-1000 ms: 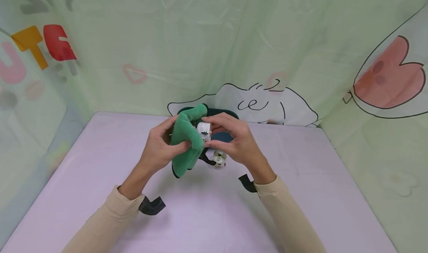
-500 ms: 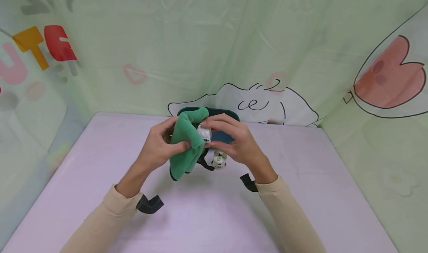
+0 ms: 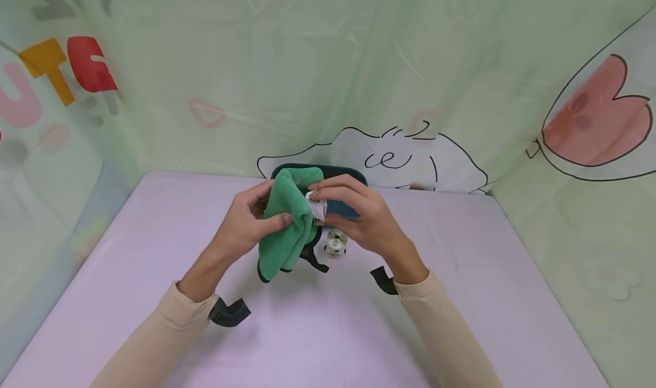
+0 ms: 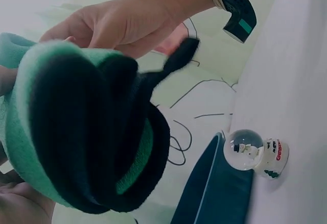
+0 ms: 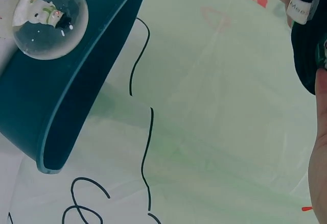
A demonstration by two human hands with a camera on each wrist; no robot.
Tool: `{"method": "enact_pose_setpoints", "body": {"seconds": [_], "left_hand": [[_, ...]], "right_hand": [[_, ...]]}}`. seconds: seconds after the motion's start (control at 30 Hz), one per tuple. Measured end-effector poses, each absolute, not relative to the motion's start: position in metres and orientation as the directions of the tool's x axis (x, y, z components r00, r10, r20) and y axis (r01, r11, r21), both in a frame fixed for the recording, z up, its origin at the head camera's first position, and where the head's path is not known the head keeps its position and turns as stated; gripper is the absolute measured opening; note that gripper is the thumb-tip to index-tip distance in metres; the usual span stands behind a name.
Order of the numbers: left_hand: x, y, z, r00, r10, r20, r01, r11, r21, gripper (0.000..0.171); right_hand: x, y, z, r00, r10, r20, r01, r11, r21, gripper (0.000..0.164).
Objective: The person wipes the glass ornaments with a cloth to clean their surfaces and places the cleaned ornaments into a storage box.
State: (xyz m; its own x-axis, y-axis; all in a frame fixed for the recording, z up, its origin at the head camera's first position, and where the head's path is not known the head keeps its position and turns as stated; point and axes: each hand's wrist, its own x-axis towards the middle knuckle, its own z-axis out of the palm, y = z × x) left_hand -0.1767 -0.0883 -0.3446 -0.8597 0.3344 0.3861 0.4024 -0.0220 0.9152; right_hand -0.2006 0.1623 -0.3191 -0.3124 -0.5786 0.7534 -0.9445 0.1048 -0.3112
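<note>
My left hand grips a folded green cloth with dark edging and a black loop. My right hand pinches the white base of a small snow globe, whose dome is hidden in the cloth folds. Both hands are raised above the table, close together. Below them a second snow globe, with a snowman inside, stands on the table; the left wrist view shows its clear dome and printed white base.
Behind the hands, against the back curtain, stands a dark teal bin, partly covered by the right hand in the head view. The lilac tabletop runs to printed curtains at the back and sides. Black wrist mounts jut out from the sleeves.
The right hand has turned the white base between its fingers, so its tree print has shifted out of sight. The cloth's hanging end and black loop have moved slightly down and left.
</note>
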Motion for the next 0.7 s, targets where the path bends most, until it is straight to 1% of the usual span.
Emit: {"method": "enact_pose_setpoints", "body": {"seconds": [0.13, 0.4, 0.7], "left_hand": [[-0.1763, -0.0892, -0.3447, -0.833, 0.345, 0.432, 0.443, -0.053, 0.895, 0.055], [-0.1743, -0.0885, -0.3468, -0.795, 0.337, 0.504, 0.515, -0.064, 0.855, 0.054], [-0.1740, -0.0871, -0.3479, -0.743, 0.321, 0.587, 0.596, -0.080, 0.799, 0.049]], "right_hand": [[-0.1998, 0.1628, -0.3190, -0.334, -0.572, 0.749, -0.936, 0.105, -0.337, 0.047], [-0.1972, 0.1610, -0.3211, -0.398, -0.539, 0.742, -0.896, 0.054, -0.441, 0.059], [-0.1952, 0.1614, -0.3190, -0.439, -0.526, 0.729, -0.871, 0.048, -0.489, 0.056]]}}
